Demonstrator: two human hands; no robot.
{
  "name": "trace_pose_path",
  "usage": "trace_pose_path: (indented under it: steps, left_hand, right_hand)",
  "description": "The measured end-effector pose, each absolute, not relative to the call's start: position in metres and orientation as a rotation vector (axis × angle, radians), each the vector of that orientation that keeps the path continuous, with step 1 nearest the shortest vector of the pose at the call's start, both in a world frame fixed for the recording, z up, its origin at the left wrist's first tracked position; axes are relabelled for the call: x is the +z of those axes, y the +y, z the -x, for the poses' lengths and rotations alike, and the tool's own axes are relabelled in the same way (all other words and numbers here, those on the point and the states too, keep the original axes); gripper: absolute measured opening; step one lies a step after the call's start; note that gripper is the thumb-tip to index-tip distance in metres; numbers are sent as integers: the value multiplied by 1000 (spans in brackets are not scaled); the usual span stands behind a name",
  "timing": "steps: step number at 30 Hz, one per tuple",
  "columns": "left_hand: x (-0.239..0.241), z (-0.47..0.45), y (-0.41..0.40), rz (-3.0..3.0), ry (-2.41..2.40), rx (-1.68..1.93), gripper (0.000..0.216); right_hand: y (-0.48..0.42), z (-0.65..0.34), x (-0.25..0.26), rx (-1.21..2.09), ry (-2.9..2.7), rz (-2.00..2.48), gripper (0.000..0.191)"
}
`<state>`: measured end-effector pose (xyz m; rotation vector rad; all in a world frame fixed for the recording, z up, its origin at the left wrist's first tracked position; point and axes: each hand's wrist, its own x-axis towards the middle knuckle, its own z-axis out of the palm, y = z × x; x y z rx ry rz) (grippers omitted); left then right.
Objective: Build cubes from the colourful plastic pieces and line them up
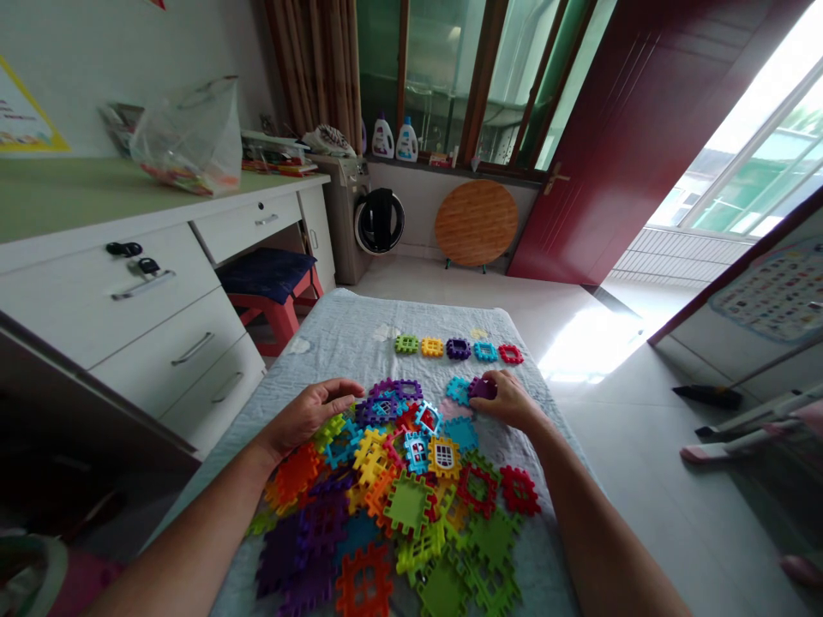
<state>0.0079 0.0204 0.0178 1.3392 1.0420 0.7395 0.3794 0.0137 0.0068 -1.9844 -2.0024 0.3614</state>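
Observation:
A loose pile of plastic interlocking building tiles in many colours lies on the cloth-covered table. My right hand has its fingers closed on a purple tile, beside a light blue tile. At the pile's left edge my left hand rests with fingers apart, near purple tiles and a lime tile. Beyond the pile stands a row of several tiles: green, yellow, dark purple, blue and red.
On the left are a white drawer desk with a plastic bag on top and a red stool partly under it. Farther back are a washing machine, a round wooden tabletop and a red door.

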Motion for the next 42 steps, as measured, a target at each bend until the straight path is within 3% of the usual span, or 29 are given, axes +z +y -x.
trace_pose_path:
  steps: [17, 23, 30, 42]
  left_hand:
    - [19, -8, 21, -1325, 1008, 732, 32]
    - [20, -8, 20, -1344, 1021, 777, 33]
    - [21, -7, 21, -1349, 1062, 827, 32]
    - [3, 7, 37, -1201, 1171, 1095, 36]
  right_hand:
    - [11, -370, 12, 258, -2006, 2030, 38]
    - [16, -356, 24, 238, -2002, 1854, 37]
    - [67, -280, 44, 215, -2265, 1581, 46]
    - [156, -189, 28, 229, -2444, 1678, 51]
